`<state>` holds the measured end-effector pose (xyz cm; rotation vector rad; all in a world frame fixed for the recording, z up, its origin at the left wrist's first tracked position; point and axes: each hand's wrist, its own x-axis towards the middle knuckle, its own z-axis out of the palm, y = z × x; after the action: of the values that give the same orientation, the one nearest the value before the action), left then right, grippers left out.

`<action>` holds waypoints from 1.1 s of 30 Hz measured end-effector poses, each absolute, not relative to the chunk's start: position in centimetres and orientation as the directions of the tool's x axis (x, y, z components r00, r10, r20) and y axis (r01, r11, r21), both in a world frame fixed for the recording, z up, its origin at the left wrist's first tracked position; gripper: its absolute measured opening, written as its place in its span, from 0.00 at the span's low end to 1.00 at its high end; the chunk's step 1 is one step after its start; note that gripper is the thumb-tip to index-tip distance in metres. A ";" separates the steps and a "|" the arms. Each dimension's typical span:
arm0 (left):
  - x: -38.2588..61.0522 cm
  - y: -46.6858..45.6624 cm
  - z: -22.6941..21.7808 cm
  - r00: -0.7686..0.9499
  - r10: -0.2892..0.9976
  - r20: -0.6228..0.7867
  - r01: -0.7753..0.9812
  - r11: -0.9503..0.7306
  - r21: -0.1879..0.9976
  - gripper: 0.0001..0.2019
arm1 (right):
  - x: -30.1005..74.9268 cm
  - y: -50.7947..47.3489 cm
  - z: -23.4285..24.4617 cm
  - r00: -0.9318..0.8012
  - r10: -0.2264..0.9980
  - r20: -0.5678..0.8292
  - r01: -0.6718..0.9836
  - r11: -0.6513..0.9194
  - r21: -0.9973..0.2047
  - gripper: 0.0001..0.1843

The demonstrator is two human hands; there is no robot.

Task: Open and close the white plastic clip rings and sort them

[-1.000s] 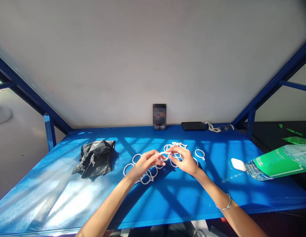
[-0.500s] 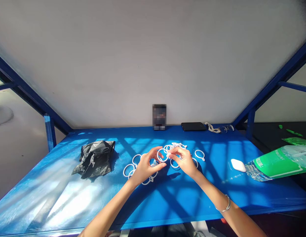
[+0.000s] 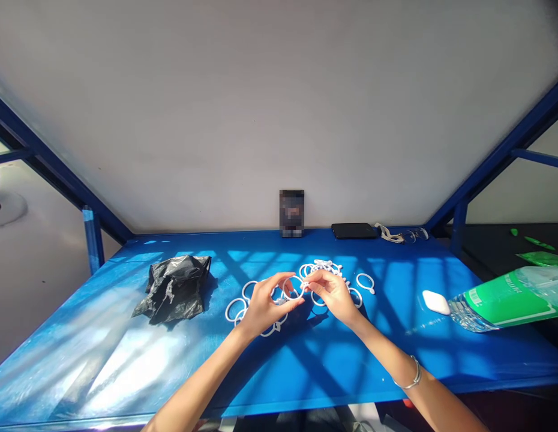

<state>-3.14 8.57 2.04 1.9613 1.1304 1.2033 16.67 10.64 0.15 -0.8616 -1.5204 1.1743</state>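
Note:
Above the middle of the blue table, both my hands hold one white plastic curtain ring point(image 3: 284, 289). The fingers of my right hand point(image 3: 336, 299) pinch it at its small eyelet side. My left hand point(image 3: 263, 307) curves round the opposite side, index finger at the top and thumb at the bottom of the hoop. Beneath and beside the left hand lie several loose white rings point(image 3: 227, 310), partly hidden by it. A heap of similar rings point(image 3: 323, 263) sits behind the right hand, and a single ring point(image 3: 372, 291) lies apart to its right.
A crumpled black plastic bag point(image 3: 177, 291) lies on the blue table point(image 3: 315, 384) at left. Along the back are a blurred upright dark object point(image 3: 291, 213), a black phone point(image 3: 354, 231) and eyeglasses point(image 3: 409, 236). A white case point(image 3: 436, 302) and a green-labelled bottle point(image 3: 508, 297) lie at right.
The held ring has come slightly down and left, between my left index finger and thumb. The left fingers now meet its rim. The right hand keeps its pinch.

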 end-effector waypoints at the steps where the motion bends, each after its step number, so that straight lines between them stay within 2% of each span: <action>1: -3.2 8.6 2.0 0.245 0.877 0.412 0.367 -0.478 0.798 0.20 | 16.7 10.6 0.2 -0.254 0.924 0.288 -0.021 0.292 -0.956 0.21; 6: -3.3 8.5 1.8 0.275 0.889 0.366 0.420 -0.453 0.787 0.19 | 16.7 10.4 0.1 -0.249 0.912 0.327 0.018 0.342 -0.940 0.21; 13: -3.1 8.6 1.9 0.273 0.884 0.379 0.419 -0.464 0.781 0.19 | 16.6 10.4 0.1 -0.273 0.917 0.291 0.005 0.304 -0.953 0.21; 17: -3.3 9.0 1.1 0.315 0.886 0.341 0.408 -0.451 0.794 0.25 | 16.5 10.6 0.4 -0.277 0.911 0.306 0.015 0.322 -0.947 0.17; 19: -3.6 9.2 0.7 0.317 0.886 0.338 0.428 -0.451 0.783 0.32 | 16.6 10.8 0.5 -0.244 0.919 0.309 0.045 0.329 -0.943 0.16; 21: -3.9 9.5 0.4 0.323 0.883 0.342 0.474 -0.463 0.749 0.34 | 17.1 11.1 0.7 -0.188 0.931 0.313 0.103 0.335 -0.936 0.16; 25: -4.3 9.6 0.3 0.469 0.827 0.310 0.620 -0.558 0.551 0.20 | 18.8 12.0 1.0 -0.059 0.932 0.358 0.310 0.358 -0.881 0.15; 28: -4.0 9.3 -0.1 0.578 0.778 0.247 0.670 -0.625 0.401 0.15 | 20.1 12.8 0.8 -0.070 0.908 0.413 0.487 0.393 -0.780 0.11; 31: -3.7 9.0 -0.9 0.602 0.774 0.197 0.710 -0.631 0.313 0.10 | 20.8 13.3 0.2 -0.125 0.901 0.416 0.632 0.396 -0.667 0.09; 33: -3.6 9.0 -1.3 0.591 0.783 0.193 0.724 -0.620 0.301 0.06 | 21.0 13.5 -0.2 -0.140 0.907 0.398 0.685 0.378 -0.623 0.10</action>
<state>-3.56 8.97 -1.27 2.6280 1.2595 0.4583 20.98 13.53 -0.24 -1.3755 -1.8942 0.3777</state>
